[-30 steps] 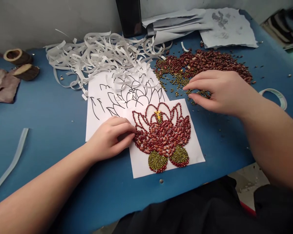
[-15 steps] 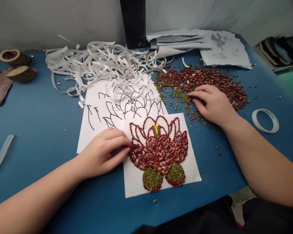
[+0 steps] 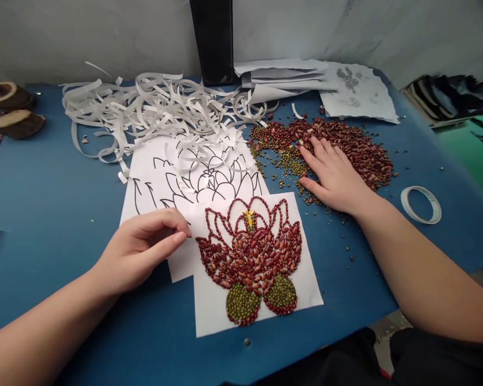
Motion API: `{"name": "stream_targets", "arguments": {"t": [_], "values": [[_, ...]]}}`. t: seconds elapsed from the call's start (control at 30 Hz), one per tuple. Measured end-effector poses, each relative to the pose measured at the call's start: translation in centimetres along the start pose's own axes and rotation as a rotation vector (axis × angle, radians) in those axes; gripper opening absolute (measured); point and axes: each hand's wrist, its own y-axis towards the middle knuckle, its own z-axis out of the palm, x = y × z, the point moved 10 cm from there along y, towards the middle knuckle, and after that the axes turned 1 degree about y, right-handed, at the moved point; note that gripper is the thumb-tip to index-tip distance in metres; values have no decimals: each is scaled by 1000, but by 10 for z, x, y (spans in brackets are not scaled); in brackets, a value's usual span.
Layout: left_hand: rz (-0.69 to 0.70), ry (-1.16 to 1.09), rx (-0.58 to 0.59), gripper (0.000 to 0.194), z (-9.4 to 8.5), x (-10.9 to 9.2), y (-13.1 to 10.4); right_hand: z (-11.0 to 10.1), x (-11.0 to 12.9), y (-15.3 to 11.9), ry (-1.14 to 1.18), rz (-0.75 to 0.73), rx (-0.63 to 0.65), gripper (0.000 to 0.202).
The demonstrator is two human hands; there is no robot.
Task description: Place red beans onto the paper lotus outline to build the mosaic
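Observation:
In the head view a lotus picture made of beans (image 3: 257, 252) lies on white paper: red beans form the petals, green beans fill two round shapes below, and a little yellow sits at the centre. Left of it, my left hand (image 3: 145, 249) is closed with thumb and forefinger pinched. A tiny dark red bean (image 3: 189, 234) shows at those fingertips, just off the picture's left edge. My right hand (image 3: 332, 174) rests palm down with spread fingers on the pile of red beans (image 3: 358, 153), its thumb near the loose green beans (image 3: 290, 163).
A printed lotus line drawing (image 3: 145, 161) lies partly under the bean picture and curled paper strips (image 3: 156, 107). Crumpled paper (image 3: 358, 91) lies behind the beans. A tape roll (image 3: 404, 201) is at right; cut wood pieces (image 3: 18, 123) are at far left on the blue table (image 3: 64, 214).
My left hand has drawn away leftward from the picture's edge, its fingertips still together. My right hand has gone from a near-pinch over the green beans to spread fingers on the pile. The view shifted slightly.

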Motion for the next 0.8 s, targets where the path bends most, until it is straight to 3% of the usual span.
{"name": "stream_targets", "arguments": {"t": [0.53, 0.8], "values": [[5, 34, 7, 14, 1, -1, -1, 12, -6, 22, -20, 39, 75, 89], [31, 48, 15, 15, 2, -4, 1, 11, -10, 28, 3, 91, 108, 76]]}}
